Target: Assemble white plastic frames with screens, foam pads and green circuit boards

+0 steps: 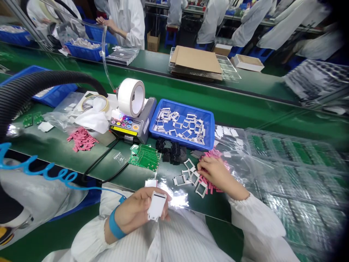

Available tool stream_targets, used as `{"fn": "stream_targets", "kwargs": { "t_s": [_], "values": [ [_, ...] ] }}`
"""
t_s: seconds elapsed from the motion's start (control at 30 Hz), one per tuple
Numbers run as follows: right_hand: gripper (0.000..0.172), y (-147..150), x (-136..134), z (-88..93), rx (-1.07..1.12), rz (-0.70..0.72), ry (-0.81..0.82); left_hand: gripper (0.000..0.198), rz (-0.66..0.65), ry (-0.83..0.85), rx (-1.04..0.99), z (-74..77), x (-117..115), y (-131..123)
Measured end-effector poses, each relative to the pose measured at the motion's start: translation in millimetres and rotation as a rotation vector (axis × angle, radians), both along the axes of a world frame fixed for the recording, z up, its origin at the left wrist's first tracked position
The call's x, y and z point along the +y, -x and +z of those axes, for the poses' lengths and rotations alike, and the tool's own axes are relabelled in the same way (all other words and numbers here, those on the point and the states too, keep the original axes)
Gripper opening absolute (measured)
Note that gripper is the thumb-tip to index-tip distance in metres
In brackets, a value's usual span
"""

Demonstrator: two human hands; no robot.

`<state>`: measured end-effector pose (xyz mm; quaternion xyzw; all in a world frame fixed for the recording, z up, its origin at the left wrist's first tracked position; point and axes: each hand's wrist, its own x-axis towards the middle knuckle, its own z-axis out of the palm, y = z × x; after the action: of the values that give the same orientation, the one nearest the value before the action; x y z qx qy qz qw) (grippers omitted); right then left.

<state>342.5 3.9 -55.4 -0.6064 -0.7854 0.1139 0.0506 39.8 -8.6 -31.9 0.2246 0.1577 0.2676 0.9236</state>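
Observation:
My left hand (139,209), with a blue band at the wrist, holds a white rectangular part (157,206) that has a dark slot near its top. My right hand (214,170) reaches over a pile of pink strips (211,183), fingers bent together; what its fingertips hold, if anything, is too small to tell. Several white frames (187,177) lie just left of my right hand. Another white piece (151,183) rests at the bench edge behind my left hand. Black parts (174,152) sit beyond the loose frames.
Behind are a blue bin (182,123) of white frames and a tape dispenser (133,125) with a white roll. Green circuit boards (144,157) and more pink strips (81,139) lie left. Clear trays (297,174) fill the right. A blue coiled cord (58,175) crosses near my left wrist.

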Motion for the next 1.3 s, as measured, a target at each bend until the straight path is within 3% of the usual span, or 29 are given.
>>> {"fn": "stream_targets", "kwargs": {
  "t_s": [0.13,0.23,0.33,0.43,0.5,0.6,0.8,1.03,1.17,1.3],
  "values": [
    [0.022,-1.6,0.0,2.8,0.046,-0.011,-0.05,0.045,0.017,0.004,0.002,0.5,2.2,1.5],
    [0.02,9.7,-6.4,23.7,0.101,-0.059,-0.144,0.046,0.06,0.022,0.017,1.0,3.4,3.8],
    [0.013,46.4,-16.0,62.8,0.315,-0.069,-0.249,0.045,0.117,0.015,0.044,3.6,4.3,5.3],
    [0.009,98.0,-21.2,97.6,0.494,0.132,-0.338,0.045,0.166,0.017,0.056,7.5,4.5,6.6],
    [0.013,126.9,-20.0,107.7,0.511,0.187,-0.384,0.044,0.183,0.027,0.059,9.4,3.9,8.4],
    [0.015,150.7,-14.2,105.3,0.486,0.191,-0.42,0.041,0.215,0.04,0.058,10.3,2.2,12.0],
    [0.013,167.8,-6.6,93.6,0.401,0.173,-0.49,0.038,0.298,0.038,0.019,12.5,3.1,15.9],
    [0.015,186.2,0.8,83.1,0.616,0.111,-0.432,0.028,0.357,0.003,0.078,16.9,4.9,22.7],
    [0.017,173.9,7.2,69.1,0.606,0.263,-0.406,0.028,0.398,0.088,0.048,13.9,6.8,30.3],
    [0.039,161.6,11.2,62.4,0.748,0.384,-0.185,0.029,0.344,0.146,-0.059,9.4,9.6,34.1]
  ]
}}
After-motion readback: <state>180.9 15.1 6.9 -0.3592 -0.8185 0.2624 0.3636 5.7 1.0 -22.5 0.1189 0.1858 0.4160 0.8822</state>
